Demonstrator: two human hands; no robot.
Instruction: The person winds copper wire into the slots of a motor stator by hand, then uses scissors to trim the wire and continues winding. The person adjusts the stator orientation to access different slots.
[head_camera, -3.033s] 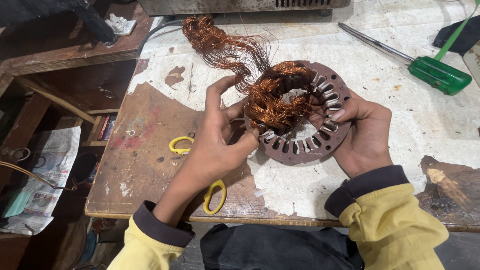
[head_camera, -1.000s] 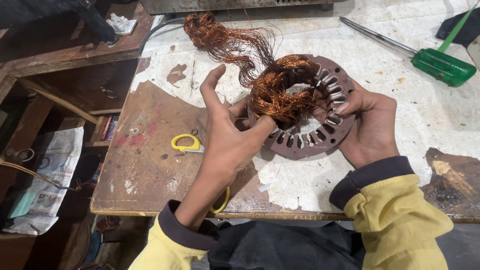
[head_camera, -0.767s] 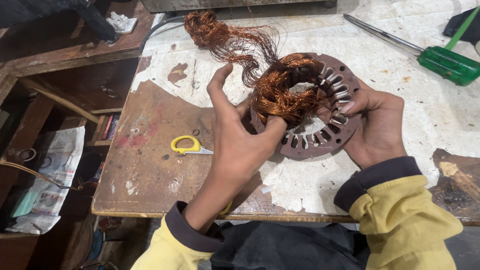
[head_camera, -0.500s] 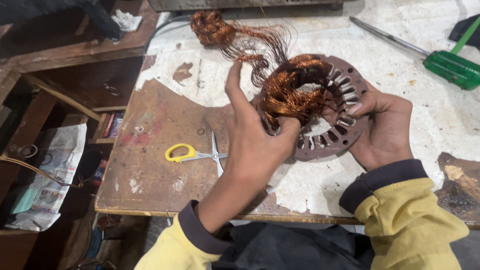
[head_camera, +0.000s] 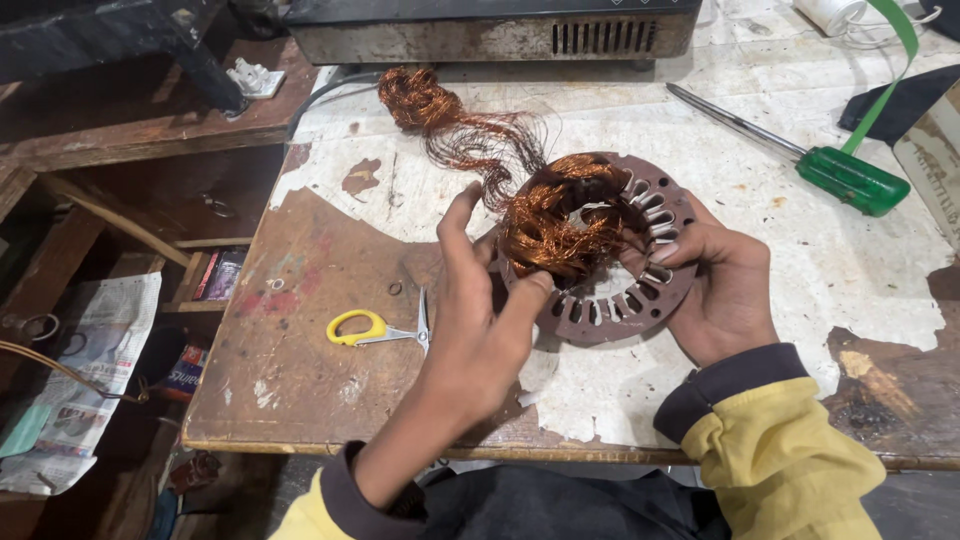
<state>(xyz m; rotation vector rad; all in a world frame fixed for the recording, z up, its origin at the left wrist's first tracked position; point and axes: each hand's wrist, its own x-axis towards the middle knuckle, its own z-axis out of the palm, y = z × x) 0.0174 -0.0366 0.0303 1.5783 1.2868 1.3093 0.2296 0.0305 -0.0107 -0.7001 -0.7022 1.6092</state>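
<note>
The right hand (head_camera: 725, 300) grips the right rim of a round, slotted, brown metal stator core (head_camera: 625, 290), held tilted above the worn wooden counter (head_camera: 300, 370). The left hand (head_camera: 480, 330) pinches the tangled copper wire winding (head_camera: 555, 220) at the core's left side. Yellow-handled scissors (head_camera: 375, 328) lie near left; a green-handled screwdriver (head_camera: 800, 155) lies far right.
</note>
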